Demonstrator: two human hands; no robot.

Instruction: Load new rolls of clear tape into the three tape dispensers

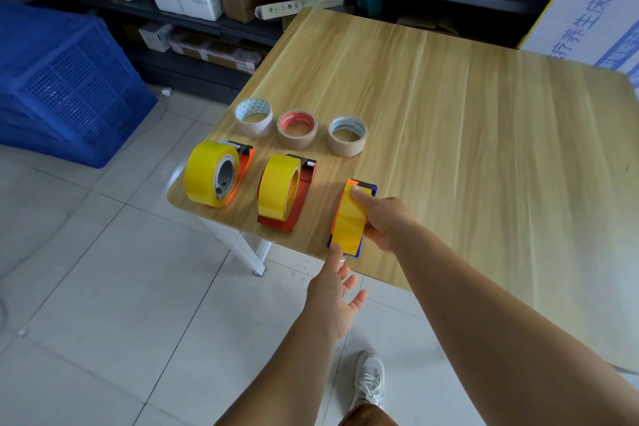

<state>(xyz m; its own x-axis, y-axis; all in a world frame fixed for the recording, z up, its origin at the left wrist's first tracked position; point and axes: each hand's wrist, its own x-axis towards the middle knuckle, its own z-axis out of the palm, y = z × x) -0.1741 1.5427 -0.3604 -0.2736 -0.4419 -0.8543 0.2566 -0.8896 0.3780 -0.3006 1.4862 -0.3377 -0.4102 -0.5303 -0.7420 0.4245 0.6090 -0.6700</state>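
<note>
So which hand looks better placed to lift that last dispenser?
Probably the right hand: it already grips the blue dispenser round its yellow roll. The left hand is open, only a fingertip touching its near end.

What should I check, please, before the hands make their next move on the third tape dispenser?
1. Right hand grips the roll on the blue dispenser: ok, its thumb lies over the yellow roll.
2. Left hand in place: ok, open, one fingertip at the dispenser's near end.
3. Roll fully seated on its hub: cannot tell, the hub is hidden.
4. Tape end threaded to the cutter: cannot tell.
5. The other two dispensers carry yellow rolls: ok.
6. Dispenser safely on the table: not ok, it stands right at the near edge.
</note>
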